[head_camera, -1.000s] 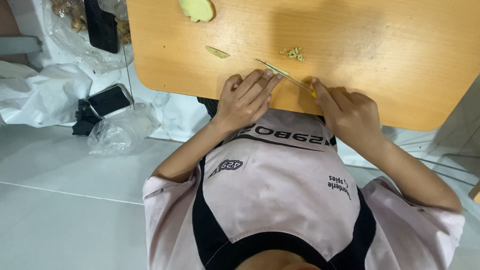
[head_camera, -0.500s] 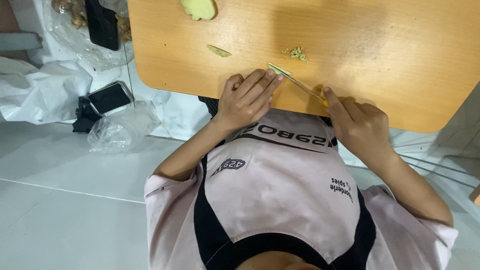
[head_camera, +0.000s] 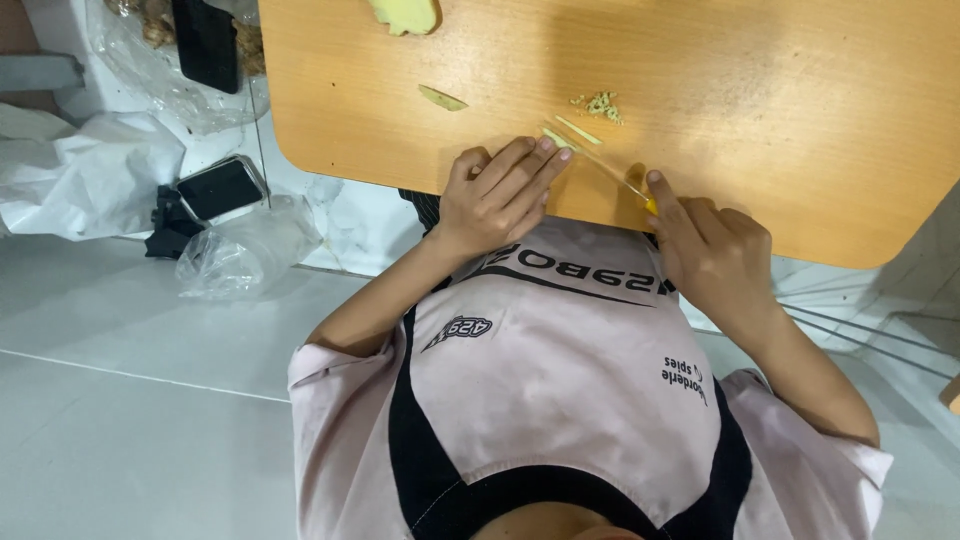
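A pink and black shirt is seen nearest of all, below the wooden table. Just past the shirt, at the table's near edge, the right hand is closed around a small knife with a yellow handle. The thin blade is laid flat and points away toward the middle of the table. The left hand is rested on the table's near edge too, just beside the blade. Its fingers are held close together and stretched out, and a small pale slice is pressed under the fingertips. A thin yellow strip is seen just beyond the slice, and a little pile of chopped bits lies a bit farther in. A flat peel piece lies farther along the table. A big ginger chunk is cut off at the table's far edge. On the floor beside the table, a phone and clear plastic bags are seen.
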